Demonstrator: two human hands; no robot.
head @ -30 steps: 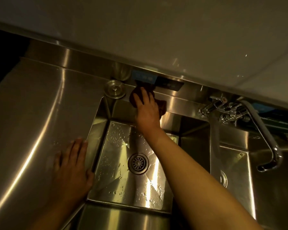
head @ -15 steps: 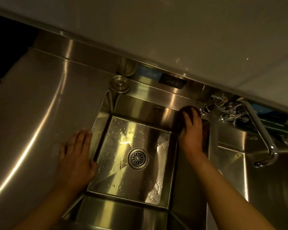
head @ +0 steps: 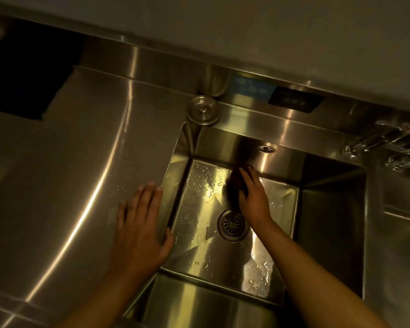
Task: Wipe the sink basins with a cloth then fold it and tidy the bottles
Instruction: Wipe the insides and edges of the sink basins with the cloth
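A steel sink basin (head: 329, 209) fills the middle of the view, its floor wet with droplets around a round drain (head: 231, 224). My right hand (head: 252, 197) is down in the basin, fingers straight, pressing a dark cloth (head: 232, 185) against the floor where it meets the back wall. The cloth shows only at my fingertips. My left hand (head: 140, 228) lies flat on the steel counter (head: 69, 185) at the basin's left rim, fingers spread, thumb over the edge. No bottles are in view.
A round metal drain stopper (head: 202, 110) sits on the ledge at the basin's back left corner. Tap fittings (head: 388, 143) stand at the right edge. An overflow hole (head: 266, 149) is in the back wall. A dark opening (head: 26, 72) lies far left.
My right hand with the cloth moved from the back ledge, right to the taps, then down and left onto the basin floor. The left hand stayed put. The view shifted left.
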